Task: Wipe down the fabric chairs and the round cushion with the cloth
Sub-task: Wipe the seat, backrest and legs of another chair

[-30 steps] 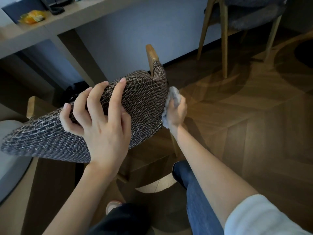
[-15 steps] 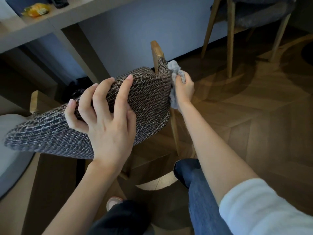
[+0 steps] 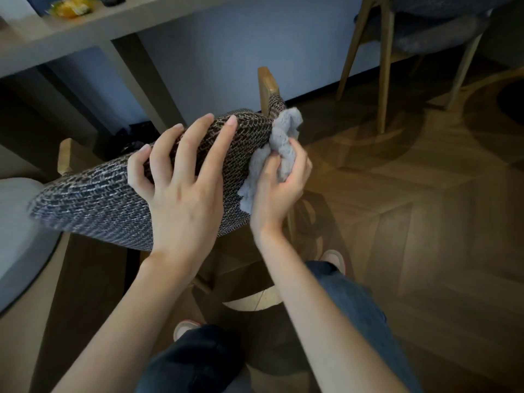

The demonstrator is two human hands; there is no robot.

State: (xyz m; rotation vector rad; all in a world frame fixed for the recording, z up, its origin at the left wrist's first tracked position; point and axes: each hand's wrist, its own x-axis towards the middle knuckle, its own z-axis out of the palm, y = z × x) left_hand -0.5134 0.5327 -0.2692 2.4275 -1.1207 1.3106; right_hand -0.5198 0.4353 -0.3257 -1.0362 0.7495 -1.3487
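I'm watching the left hand [image 3: 181, 194] lying on the woven chair back [image 3: 93, 199], fingers spread over its top edge and hiding the middle of the fabric. The right hand [image 3: 279, 194] is bunching the grey cloth [image 3: 272, 154] in curled fingers, pressing it against the backrest's right end just below the wooden post [image 3: 268, 83]. A desk leg [image 3: 147, 86] is standing close behind, a second chair [image 3: 425, 38] is sitting well apart on the herringbone floor [image 3: 411, 208], and a pale rounded shape [image 3: 17, 222] is edging in at left
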